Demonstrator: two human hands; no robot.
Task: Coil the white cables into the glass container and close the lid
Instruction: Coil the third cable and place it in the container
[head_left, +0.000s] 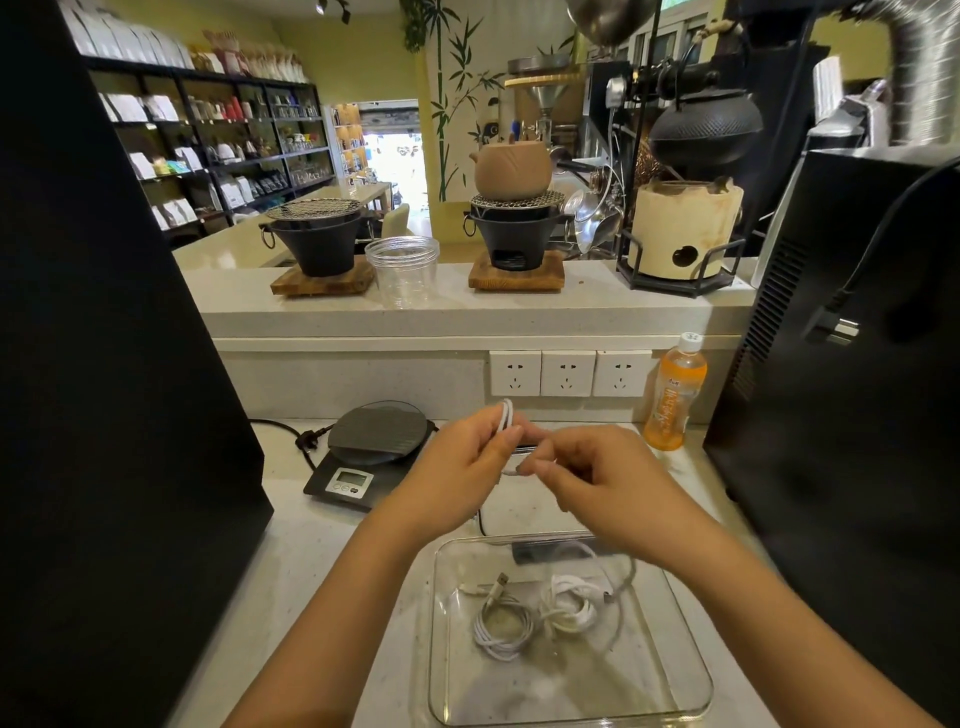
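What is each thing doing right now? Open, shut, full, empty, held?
Glass container: open, no lid on.
Two coiled cables: lying inside it.
Third white cable: held in both hands, being wound.
Left hand: gripping the loops.
Right hand: pinching the cable's end.
Orange bottle: capped, upright.
Plastic cup: empty.

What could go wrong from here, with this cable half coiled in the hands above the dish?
1. The small white cable coil is only pinched by the left hand while the right hand works the loose end; a slack grip could let it spring open.
2. The two coiled cables in the glass container look loose, so a dropped coil may tangle with them.
3. No lid is in view.
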